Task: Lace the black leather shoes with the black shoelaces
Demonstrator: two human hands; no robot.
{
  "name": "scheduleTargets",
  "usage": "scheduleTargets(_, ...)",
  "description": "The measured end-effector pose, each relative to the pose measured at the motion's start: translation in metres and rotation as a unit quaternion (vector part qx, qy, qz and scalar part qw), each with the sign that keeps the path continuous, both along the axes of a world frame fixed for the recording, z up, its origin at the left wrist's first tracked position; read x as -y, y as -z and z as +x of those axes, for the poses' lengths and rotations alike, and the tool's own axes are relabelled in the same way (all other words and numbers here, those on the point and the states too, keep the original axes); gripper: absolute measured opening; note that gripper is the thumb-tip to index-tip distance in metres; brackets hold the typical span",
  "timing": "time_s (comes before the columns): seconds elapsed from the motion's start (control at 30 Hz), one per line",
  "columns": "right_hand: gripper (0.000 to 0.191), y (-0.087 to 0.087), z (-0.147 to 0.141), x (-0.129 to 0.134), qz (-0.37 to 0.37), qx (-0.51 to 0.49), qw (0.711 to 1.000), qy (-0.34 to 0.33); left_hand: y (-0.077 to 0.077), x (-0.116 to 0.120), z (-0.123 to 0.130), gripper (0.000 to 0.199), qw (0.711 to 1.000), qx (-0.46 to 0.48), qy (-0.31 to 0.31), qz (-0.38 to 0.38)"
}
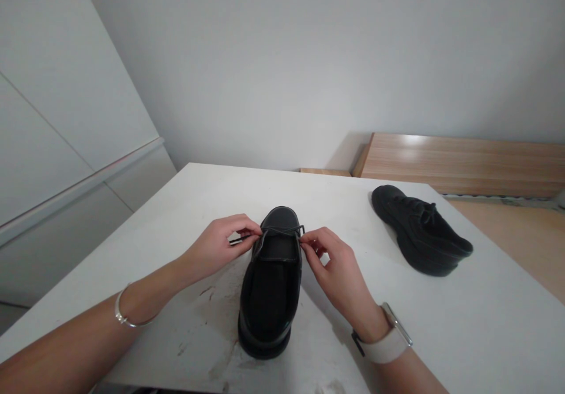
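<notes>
The left hand [227, 239] pinches the lace [280, 230]; the right hand [333, 261] seemingly pinches the black shoe [269, 294] at its right edge; the lace should handle limp, best taken near its ends; the shoe, lower centre on the white counter [220, 188], is probably firm.

A pale grey wall [273, 70] rises behind the far edge of the white table [212, 197]. White panels [66, 82] stand beyond its left edge. Past the far right corner, a wooden board [468, 161] catches a glint [413, 141]. Smudges [206, 291] mark the near side.
</notes>
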State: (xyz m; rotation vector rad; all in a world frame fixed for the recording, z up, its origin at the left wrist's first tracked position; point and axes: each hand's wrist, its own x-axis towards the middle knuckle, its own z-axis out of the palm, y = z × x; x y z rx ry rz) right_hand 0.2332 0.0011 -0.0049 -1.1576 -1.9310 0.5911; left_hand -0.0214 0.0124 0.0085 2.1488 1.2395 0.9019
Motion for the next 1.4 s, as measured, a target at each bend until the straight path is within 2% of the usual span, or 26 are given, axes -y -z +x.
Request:
scheduleTargets(0.27, 0.012, 0.0, -0.001, 0.0, -0.002, -0.006, 1.0, -0.001, 0.001, -0.002, -0.002, 0.013, 0.999, -0.028, 0.011, 0.031)
scheduleTargets(0.6, 0.012, 0.003, 0.0, -0.002, 0.008, -0.011, 1.0, -0.003, 0.006, 0.003, -0.003, 0.011, 0.999, -0.015, 0.009, 0.048)
scheduleTargets(0.77, 0.012, 0.004, -0.002, 0.0, 0.006, -0.014, 1.0, -0.001, 0.007, 0.006, -0.002, 0.012, 0.994, -0.017, 0.02, 0.107)
scheduleTargets(0.9, 0.012, 0.003, -0.002, 0.0, 0.009, -0.017, 1.0, -0.008, 0.011, 0.007, 0.0, 0.011, 0.986, -0.009, -0.018, 0.168)
scheduleTargets(0.97, 0.012, 0.003, -0.001, 0.0, 0.015, -0.019, 1.0, -0.009, 0.012, 0.007, 0.001, 0.01, 0.984, -0.002, -0.027, 0.174)
scheduleTargets(1.2, 0.014, 0.006, -0.001, 0.0, 0.052, -0.004, 0.998, 0.036, 0.006, 0.012, 0.006, 0.013, 0.993, 0.003, -0.034, 0.11)
scheduleTargets(1.3, 0.015, 0.003, -0.004, 0.004, 0.046, -0.009, 0.999, 0.024, -0.005, 0.018, 0.011, 0.015, 0.997, 0.002, -0.048, 0.065)
scheduleTargets(1.4, 0.015, -0.006, -0.007, 0.01, 0.03, -0.015, 0.999, 0.019, -0.022, 0.023, 0.015, 0.025, 0.999, 0.001, -0.049, -0.015)
